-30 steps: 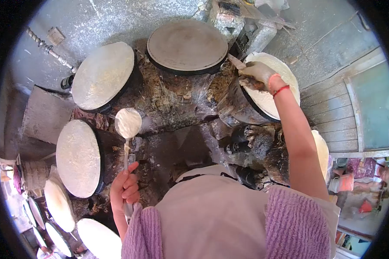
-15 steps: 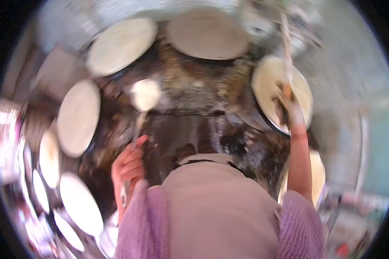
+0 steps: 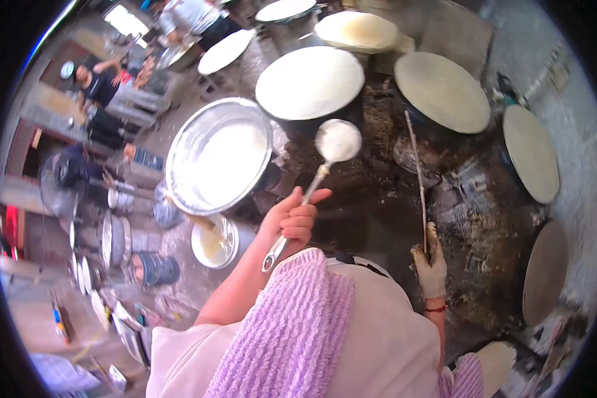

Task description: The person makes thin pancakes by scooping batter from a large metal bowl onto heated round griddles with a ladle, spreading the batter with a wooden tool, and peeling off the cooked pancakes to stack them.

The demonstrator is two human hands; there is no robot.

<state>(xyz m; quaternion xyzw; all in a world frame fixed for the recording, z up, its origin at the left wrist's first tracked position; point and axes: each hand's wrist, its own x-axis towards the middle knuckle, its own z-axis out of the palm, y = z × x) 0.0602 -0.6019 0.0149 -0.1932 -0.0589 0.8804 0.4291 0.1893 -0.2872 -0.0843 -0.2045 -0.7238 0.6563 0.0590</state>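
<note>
My left hand (image 3: 288, 222) is closed round the handle of a metal ladle (image 3: 338, 140), whose round bowl holds something white, like batter. The bowl is just in front of a round griddle (image 3: 310, 83) with a smooth pale layer on it. On my right hand (image 3: 432, 268) is a pale, stained work glove. Its fingers grip the lower end of a long thin stick (image 3: 416, 169), which points away toward another pale-covered griddle (image 3: 442, 93). To the left stands a wide metal basin (image 3: 172, 166) with white liquid in it.
Several more pale-topped griddles curve round me, one at the far right (image 3: 530, 154) beside the wall. A white bucket (image 3: 242, 242) stands below the basin. Between the griddles the floor (image 3: 358, 219) is dark and sooty. Other people (image 3: 99, 86) are at the upper left.
My view has turned left, bringing the basin, bucket and other people into clear sight. The ladle and the stick are still in my hands; the stick now points forward, lower than before.
</note>
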